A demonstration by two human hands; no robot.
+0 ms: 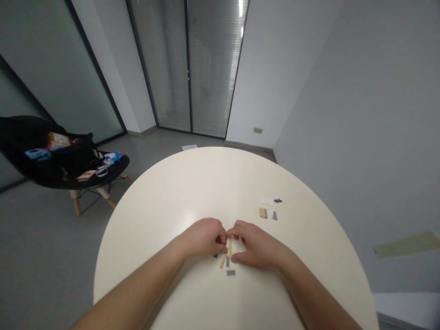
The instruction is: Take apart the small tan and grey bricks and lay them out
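Both my hands meet near the middle of the round white table. My left hand (206, 236) has its fingers curled together beside a thin tan strip (230, 246); whatever is between its fingertips is too small to make out. On the strip's other side, my right hand (252, 243) has thumb and index finger apart, the index tip near the strip's top end and the thumb near its lower end. Below lie a shorter tan strip (222, 261), a small upright grey piece (227, 261) and a flat grey piece (231, 272). A dark bit shows under my left hand.
Farther right on the table (206, 183) lie a tan-and-grey piece (263, 213), a pale-and-grey piece (274, 215), a whitish piece (266, 200) and a small black item (277, 200). A black chair (113, 172) holding a bag and packets stands at the left.
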